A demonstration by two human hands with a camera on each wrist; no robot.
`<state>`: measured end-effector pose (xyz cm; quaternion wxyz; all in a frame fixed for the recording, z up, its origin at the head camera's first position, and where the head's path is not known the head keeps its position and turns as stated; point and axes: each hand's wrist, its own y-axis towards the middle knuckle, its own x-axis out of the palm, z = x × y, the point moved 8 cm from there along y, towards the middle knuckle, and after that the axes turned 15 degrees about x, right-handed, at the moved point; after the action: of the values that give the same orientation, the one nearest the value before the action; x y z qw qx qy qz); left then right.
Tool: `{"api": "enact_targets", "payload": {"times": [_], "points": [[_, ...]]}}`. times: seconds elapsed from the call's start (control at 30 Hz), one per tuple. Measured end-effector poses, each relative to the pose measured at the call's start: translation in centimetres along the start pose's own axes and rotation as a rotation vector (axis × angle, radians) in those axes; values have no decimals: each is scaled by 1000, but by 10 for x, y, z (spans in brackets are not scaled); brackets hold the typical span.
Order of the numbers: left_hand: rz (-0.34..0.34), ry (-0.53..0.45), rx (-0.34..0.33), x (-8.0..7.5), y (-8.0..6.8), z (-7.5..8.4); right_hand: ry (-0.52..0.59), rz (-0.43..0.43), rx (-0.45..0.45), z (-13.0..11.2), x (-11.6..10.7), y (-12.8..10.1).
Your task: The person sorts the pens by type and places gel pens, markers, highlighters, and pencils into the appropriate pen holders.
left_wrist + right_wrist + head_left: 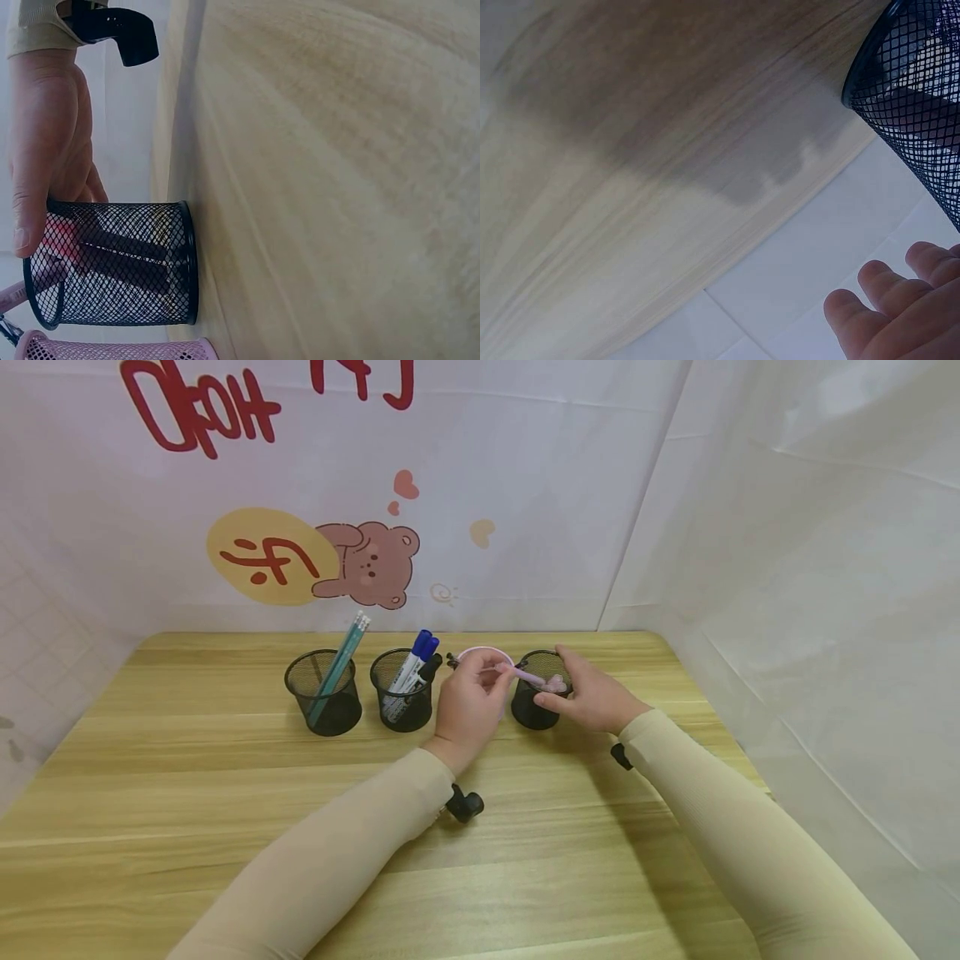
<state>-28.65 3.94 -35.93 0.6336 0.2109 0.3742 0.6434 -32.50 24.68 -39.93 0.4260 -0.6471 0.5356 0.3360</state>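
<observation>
My left hand (467,703) pinches a slim pink pen (531,677), which slants into the mouth of the rightmost black mesh pen cup (536,713). A pale pink rounded shape (556,683) shows inside that cup's rim. My right hand (597,695) holds the same cup from the right, thumb at the near side and a finger at the far rim. The left wrist view shows dark sticks through the mesh and the pink pen (13,297) at the mouth. Several fingertips (876,279) of the right hand stand off the mesh in the right wrist view.
Behind my left hand is a pink mesh cup (486,649), mostly hidden. To its left stand a black mesh cup (406,713) with blue and black markers (413,662) and another (335,714) with teal pencils (341,662). A white curtain (525,527) hangs behind the wooden table (187,793).
</observation>
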Motion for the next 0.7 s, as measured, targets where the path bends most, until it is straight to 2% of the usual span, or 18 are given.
{"api": "enact_targets", "payload": {"times": [0.17,0.7], "points": [[-16,-10,4,1,-1,0,-7,-2,4,0,0,0],[-52,-66,-51,1,-4,0,-14,20,-26,-3,-1,0]]}}
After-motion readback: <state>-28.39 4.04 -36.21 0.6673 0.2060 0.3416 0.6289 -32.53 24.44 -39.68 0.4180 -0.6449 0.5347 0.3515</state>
